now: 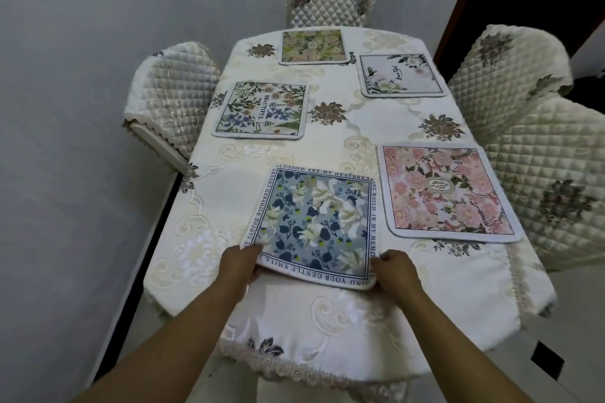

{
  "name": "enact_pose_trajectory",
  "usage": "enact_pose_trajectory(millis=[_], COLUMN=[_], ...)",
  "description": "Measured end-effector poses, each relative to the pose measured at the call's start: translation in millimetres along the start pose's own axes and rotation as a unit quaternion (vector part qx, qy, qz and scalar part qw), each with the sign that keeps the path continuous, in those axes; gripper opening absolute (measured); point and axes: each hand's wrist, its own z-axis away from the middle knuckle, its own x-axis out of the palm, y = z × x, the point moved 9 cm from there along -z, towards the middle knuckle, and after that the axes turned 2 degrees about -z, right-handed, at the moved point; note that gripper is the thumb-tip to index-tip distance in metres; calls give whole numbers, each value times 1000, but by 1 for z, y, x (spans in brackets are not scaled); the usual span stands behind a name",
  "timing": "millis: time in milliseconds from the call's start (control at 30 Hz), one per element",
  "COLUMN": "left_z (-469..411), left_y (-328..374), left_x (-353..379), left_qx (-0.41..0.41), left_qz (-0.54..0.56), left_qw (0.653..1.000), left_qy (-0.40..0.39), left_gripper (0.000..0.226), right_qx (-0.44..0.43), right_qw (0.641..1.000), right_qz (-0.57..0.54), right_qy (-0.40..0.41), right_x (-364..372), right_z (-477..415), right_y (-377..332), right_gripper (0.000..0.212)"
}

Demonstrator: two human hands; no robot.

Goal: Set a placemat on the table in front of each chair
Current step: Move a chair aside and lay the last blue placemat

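A blue floral placemat point(316, 222) with lettering round its border lies at the near end of the table point(294, 311). My left hand point(239, 263) pinches its near left corner and my right hand point(394, 270) pinches its near right corner, the near edge slightly lifted. A pink floral placemat point(445, 193) lies flat to the right. Farther off lie a green and blue "Beautiful" placemat point(262, 111) on the left, a white floral placemat point(401, 75) on the right and a pale green floral placemat point(312, 46) at the far end.
A cream embroidered tablecloth with a lace hem covers the table. Quilted chairs stand at the far end point(329, 5), on the left point(173, 88) and two on the right point(510, 62) point(556, 186). A grey wall runs close along the left side.
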Motion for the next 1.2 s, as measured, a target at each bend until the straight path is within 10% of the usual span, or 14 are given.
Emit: enact_pose_trajectory(millis=[333,567,833,1200], left_z=[69,88,85,59], left_y=[-77,-69,-14,-9], left_x=[19,-33,-25,-20], left_qx=[1,-10,115,163], left_qz=[9,-79,-237,-290], left_qw=[995,972,945,943], left_qy=[-99,-220,-192,-1], left_gripper=[16,17,19,13], right_qx=[83,178,54,-72], right_qw=[969,872,964,996], right_qz=[-165,-455,-220,54], right_qy=[-162,-46,-138,-9], right_x=[80,20,-6,-32], right_z=[152,136,93,75], right_y=[43,92,59,48], right_gripper=[37,25,24,27])
